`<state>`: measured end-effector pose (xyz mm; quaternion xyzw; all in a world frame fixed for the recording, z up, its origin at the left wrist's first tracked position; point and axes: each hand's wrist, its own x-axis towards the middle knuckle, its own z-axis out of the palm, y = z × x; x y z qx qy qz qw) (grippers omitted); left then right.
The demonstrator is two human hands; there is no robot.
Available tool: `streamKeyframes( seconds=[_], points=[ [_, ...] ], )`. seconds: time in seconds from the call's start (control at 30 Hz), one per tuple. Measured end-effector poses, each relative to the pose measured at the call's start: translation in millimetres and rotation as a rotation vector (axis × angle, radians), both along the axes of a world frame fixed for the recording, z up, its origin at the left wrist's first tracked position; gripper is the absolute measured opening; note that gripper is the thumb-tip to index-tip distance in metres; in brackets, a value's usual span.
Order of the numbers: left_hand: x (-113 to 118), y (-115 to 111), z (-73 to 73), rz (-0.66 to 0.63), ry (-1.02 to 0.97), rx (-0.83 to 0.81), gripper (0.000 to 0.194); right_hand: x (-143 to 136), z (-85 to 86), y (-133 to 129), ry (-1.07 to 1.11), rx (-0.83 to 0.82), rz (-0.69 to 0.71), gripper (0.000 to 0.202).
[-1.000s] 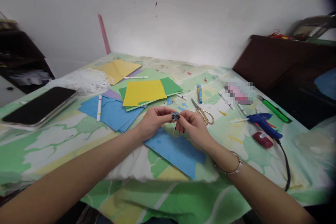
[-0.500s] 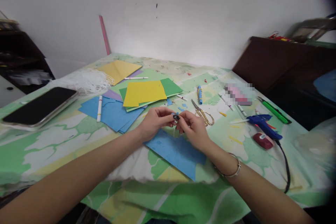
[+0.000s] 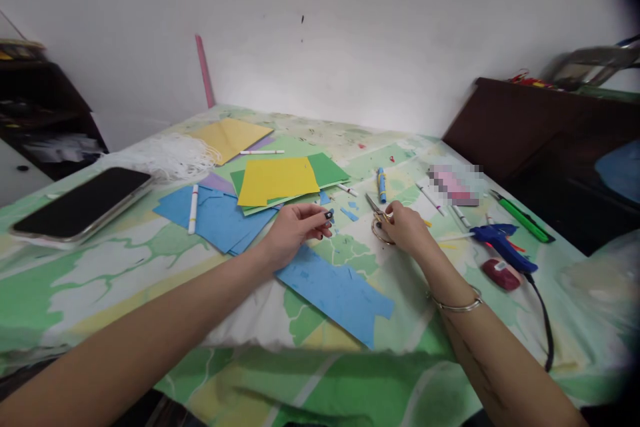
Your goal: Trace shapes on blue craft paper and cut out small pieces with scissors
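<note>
My left hand (image 3: 299, 230) pinches a small blue paper piece (image 3: 332, 216) between thumb and fingertips, mostly hidden by them. It hovers over the upper edge of a cut blue sheet (image 3: 340, 293). At the right, my right hand (image 3: 407, 227) has its fingers closed on the gold handles of a pair of scissors (image 3: 382, 227). The scissors' blades point up and left, and part of the handles is hidden under the hand. Small blue scraps (image 3: 350, 214) lie between the two hands.
Yellow card (image 3: 280, 180), green sheets and blue sheets (image 3: 215, 217) lie to the left. A phone (image 3: 83, 203) and white cord (image 3: 175, 157) sit farther left. On the right are a blue glue gun (image 3: 503, 243), a green cutter (image 3: 523, 215), a dark red object (image 3: 501, 274) and markers.
My right hand has left my left hand and moved right onto the scissors. My left hand stays nearly in place with the small blue piece.
</note>
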<state>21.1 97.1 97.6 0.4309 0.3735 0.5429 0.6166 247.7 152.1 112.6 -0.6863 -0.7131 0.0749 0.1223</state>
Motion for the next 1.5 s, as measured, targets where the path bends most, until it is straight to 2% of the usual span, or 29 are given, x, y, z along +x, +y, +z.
streamKeyframes(
  seconds=[0.2,0.37,0.47,0.6,0.7,0.83,1.0,1.5],
  points=[
    [0.4,-2.0,2.9,0.011,-0.048,-0.035,0.018,-3.1,8.4,-11.4,-0.051,-0.084,-0.028,0.040],
    [-1.6,-1.1,3.7,0.012,-0.103,-0.068,0.017,0.3,10.2,-16.0,0.101,-0.075,0.083,0.047],
    [-3.4,0.2,3.3,0.000,-0.147,-0.076,0.014,-2.4,8.7,-18.5,0.264,-0.040,0.189,0.042],
    [-4.7,-0.7,4.7,-0.033,-0.206,-0.075,0.013,-22.5,3.4,-32.9,0.421,0.064,0.317,0.027],
    [-4.6,-3.7,7.8,-0.084,-0.240,-0.062,0.014,-39.5,-0.2,-48.1,0.462,0.165,0.384,0.021],
    [-3.1,-7.9,13.1,-0.140,-0.256,-0.033,0.014,-50.3,-2.5,-61.2,0.469,0.216,0.445,0.020],
    [-0.8,-10.7,16.1,-0.150,-0.248,-0.004,0.013,-53.3,-6.2,-65.3,0.447,0.240,0.465,0.020],
    [0.0,-9.6,10.4,-0.163,-0.230,-0.005,0.017,-55.2,-9.5,-67.4,0.367,0.321,0.432,0.016]
  ],
)
